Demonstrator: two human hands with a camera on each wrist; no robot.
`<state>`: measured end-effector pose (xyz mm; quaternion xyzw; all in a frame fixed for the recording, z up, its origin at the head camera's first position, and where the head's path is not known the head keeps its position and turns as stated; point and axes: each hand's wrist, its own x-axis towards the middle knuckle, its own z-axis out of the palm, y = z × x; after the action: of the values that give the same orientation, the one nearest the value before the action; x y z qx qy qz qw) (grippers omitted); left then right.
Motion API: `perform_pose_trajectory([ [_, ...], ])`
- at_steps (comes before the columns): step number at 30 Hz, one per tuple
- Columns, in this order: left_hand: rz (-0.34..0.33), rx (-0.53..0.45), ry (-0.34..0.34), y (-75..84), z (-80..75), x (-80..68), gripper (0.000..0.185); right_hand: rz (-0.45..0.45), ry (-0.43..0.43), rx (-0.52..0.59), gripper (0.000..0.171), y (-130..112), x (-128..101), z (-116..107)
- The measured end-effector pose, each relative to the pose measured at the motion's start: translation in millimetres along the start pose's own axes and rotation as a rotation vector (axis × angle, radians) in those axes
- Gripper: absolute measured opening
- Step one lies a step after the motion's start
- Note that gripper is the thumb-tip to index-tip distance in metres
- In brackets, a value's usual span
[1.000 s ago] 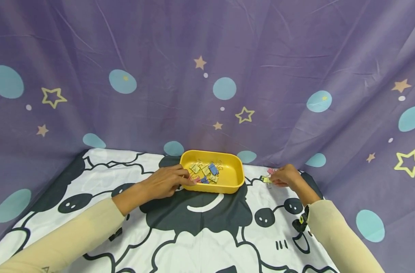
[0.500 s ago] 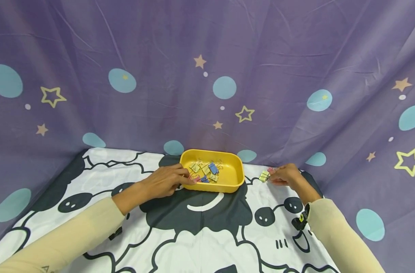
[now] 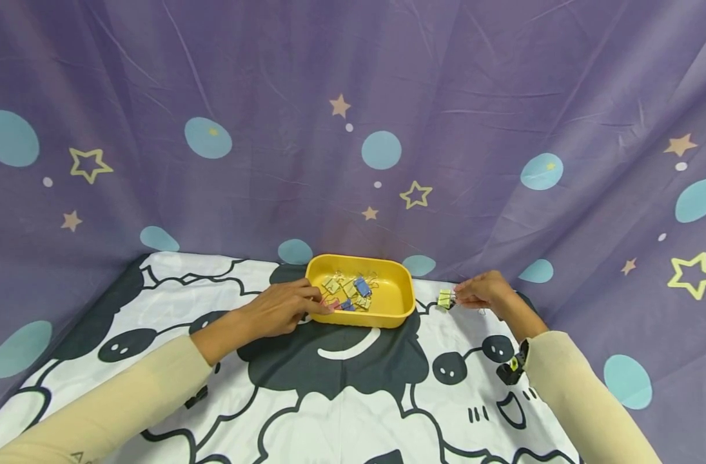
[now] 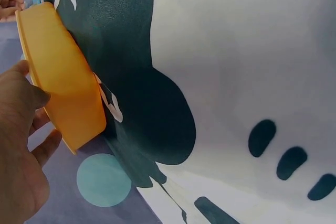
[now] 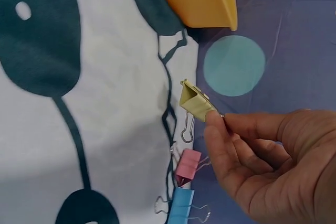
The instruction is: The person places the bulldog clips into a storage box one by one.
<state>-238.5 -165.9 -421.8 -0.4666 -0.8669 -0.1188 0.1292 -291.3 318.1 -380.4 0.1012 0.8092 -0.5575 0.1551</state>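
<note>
My left hand (image 3: pixel 282 309) grips the left end of a yellow plastic tray (image 3: pixel 396 317), thumb and fingers around its rim; the left wrist view shows the tray's outer wall (image 4: pixel 68 77). Inside the tray lie several binder clips: yellow ones (image 3: pixel 332 285), blue ones (image 3: pixel 362 287) and a pink one (image 3: pixel 332 303). To the right of the tray, my right hand (image 3: pixel 483 289) pinches a yellow binder clip (image 5: pixel 194 103) by its wire handle, between thumb and fingertips. Beneath it on the cloth, a pink binder clip (image 5: pixel 188 165) and a light blue binder clip (image 5: pixel 181 205) lie close together.
A white cloth (image 3: pixel 341 419) with black cartoon figures covers the table. Right behind the tray hangs a purple curtain (image 3: pixel 306 193) with stars and blue dots, meeting the table's back edge.
The yellow binder clip in my right hand has shifted slightly left, toward the tray, and turned. My right hand has risen a little. The left hand and tray stay put.
</note>
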Motion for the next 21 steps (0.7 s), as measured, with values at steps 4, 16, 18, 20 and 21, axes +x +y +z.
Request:
perform_pose_trajectory([
  [4,0.001,-0.011,0.0,0.7,0.4,-0.5,0.063,0.008,-0.051,0.05,0.016,-8.8,1.7,-2.3],
  [16,-0.02,-0.026,-0.009,1.6,-0.3,0.3,0.063,0.033,-0.208,0.267,0.036,-20.5,10.2,-3.1],
  [18,-0.02,-0.025,-0.01,1.5,-0.3,0.2,0.063,0.035,-0.205,0.281,0.03,-22.4,11.6,-1.7],
  [20,-0.02,-0.025,-0.011,1.4,-0.3,0.4,0.064,0.034,-0.197,0.286,0.022,-24.6,12.8,-0.2],
  [21,-0.021,-0.025,-0.011,1.4,-0.3,0.4,0.064,0.033,-0.191,0.284,0.021,-25.9,13.4,0.9],
])
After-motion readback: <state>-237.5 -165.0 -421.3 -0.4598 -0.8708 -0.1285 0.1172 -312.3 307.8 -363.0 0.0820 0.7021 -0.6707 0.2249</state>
